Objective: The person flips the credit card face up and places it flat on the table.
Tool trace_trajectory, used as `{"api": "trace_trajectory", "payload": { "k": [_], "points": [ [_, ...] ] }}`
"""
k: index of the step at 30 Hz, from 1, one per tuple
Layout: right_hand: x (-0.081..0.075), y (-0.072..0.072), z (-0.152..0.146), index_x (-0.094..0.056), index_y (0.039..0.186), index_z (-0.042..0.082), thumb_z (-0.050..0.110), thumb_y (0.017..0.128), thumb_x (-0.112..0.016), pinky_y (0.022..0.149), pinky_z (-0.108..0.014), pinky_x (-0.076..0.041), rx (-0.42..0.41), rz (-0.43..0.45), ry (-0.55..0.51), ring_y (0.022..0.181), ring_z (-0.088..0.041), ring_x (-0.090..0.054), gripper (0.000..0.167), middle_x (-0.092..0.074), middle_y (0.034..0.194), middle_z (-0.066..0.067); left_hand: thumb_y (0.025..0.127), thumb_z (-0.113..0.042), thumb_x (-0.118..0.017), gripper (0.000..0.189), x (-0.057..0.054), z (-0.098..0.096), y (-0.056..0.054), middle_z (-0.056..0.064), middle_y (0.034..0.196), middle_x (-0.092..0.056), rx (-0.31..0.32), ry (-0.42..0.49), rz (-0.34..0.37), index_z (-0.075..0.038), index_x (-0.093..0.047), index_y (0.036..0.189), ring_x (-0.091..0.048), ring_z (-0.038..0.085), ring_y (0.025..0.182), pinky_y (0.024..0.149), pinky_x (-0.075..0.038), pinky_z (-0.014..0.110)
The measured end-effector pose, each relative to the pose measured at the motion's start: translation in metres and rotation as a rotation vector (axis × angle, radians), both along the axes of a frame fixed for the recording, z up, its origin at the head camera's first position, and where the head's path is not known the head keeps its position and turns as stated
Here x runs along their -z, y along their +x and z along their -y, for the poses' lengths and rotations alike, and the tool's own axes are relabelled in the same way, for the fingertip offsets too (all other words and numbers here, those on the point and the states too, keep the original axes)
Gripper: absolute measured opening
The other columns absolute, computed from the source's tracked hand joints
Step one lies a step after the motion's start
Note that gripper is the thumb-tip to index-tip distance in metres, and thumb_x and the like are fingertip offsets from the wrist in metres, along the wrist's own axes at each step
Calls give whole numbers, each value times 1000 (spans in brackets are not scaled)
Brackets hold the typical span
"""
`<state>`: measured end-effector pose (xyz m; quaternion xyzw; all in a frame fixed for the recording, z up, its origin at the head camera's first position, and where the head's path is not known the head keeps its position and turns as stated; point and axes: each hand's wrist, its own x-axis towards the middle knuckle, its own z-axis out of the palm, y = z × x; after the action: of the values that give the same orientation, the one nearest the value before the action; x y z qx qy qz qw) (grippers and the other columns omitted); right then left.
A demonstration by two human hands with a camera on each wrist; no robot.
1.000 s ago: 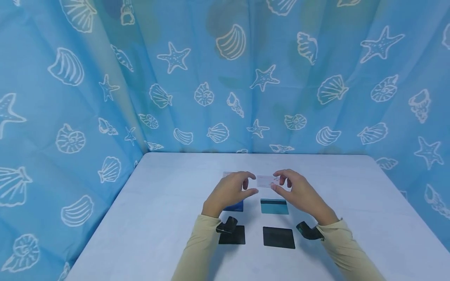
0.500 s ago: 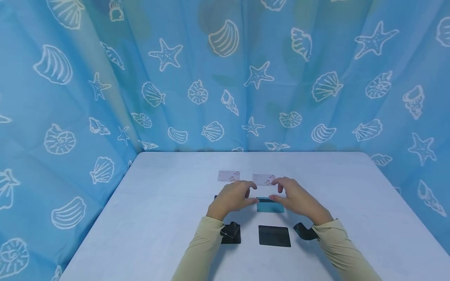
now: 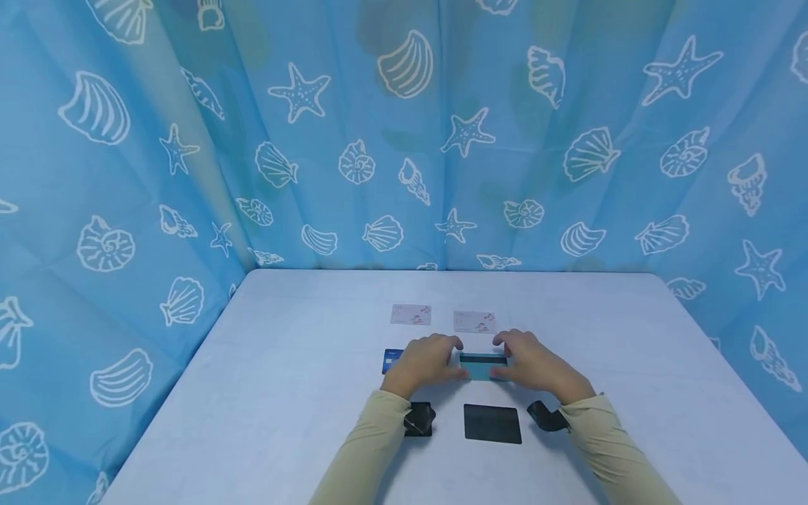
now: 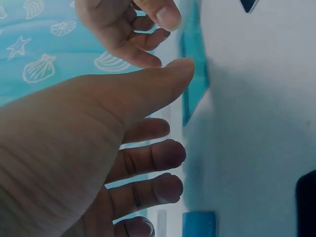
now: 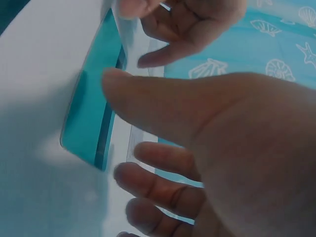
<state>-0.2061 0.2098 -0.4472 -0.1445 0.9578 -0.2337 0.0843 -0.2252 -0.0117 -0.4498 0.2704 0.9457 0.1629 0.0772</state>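
A teal card with a dark stripe [image 3: 482, 369] lies flat on the white table between the two hands. My left hand [image 3: 429, 360] hovers by its left end, thumb and fingers apart in the left wrist view, the thumb close to the teal card [image 4: 196, 74]. At the right end is my right hand [image 3: 535, 365], its thumb near the teal card [image 5: 86, 108] and its fingers spread loosely. Neither hand grips anything. A blue card [image 3: 391, 358] sticks out from behind the left hand, which covers most of it.
Two pale printed cards [image 3: 411, 314] lie farther back, side by side. Nearer stands a row of two black cards: the right one [image 3: 493, 423] shows fully, the left one is partly covered by the left wrist's camera [image 3: 420, 418]. A blue shell-patterned curtain [image 3: 353, 210] hangs behind the table.
Both hands have moved from the right pale card toward me, down to the teal card. That pale card now lies uncovered on the table beside the other pale card.
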Motion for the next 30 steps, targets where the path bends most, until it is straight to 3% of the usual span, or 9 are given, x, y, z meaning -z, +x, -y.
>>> {"api": "trace_trajectory", "payload": {
  "k": [5,9,17,30],
  "points": [
    [2,-3,-6,-63,125,-1,24,81,-88,87,-46,-55,1,28,42,97,-25,-53,56,-64,109,-13,89,-41,-81,52,2,-2,3,0,113,-74,-18,-5,4,-15,-67,131,-58,12,85,82,-52,29],
    [2,-4,-6,-64,122,0,24,79,-90,92,-51,-54,8,51,73,98,-26,-53,55,-64,109,-13,89,-40,-81,50,6,-1,2,-1,109,-74,-22,-9,6,-16,-67,130,-57,12,83,80,-52,29],
    [1,-4,-7,-63,118,1,22,80,-90,91,-50,-53,17,78,65,98,-26,-53,51,-64,109,-13,90,-39,-80,47,10,-1,-2,-4,92,-68,-9,1,23,-17,-67,130,-55,10,77,71,-46,25],
    [6,-5,-9,-61,114,3,21,80,-90,88,-46,-51,6,69,34,96,-24,-51,48,-60,102,-8,91,-37,-80,52,9,1,0,-3,96,-69,-35,12,58,-18,-62,136,-57,11,78,75,-48,27]
  ]
}}
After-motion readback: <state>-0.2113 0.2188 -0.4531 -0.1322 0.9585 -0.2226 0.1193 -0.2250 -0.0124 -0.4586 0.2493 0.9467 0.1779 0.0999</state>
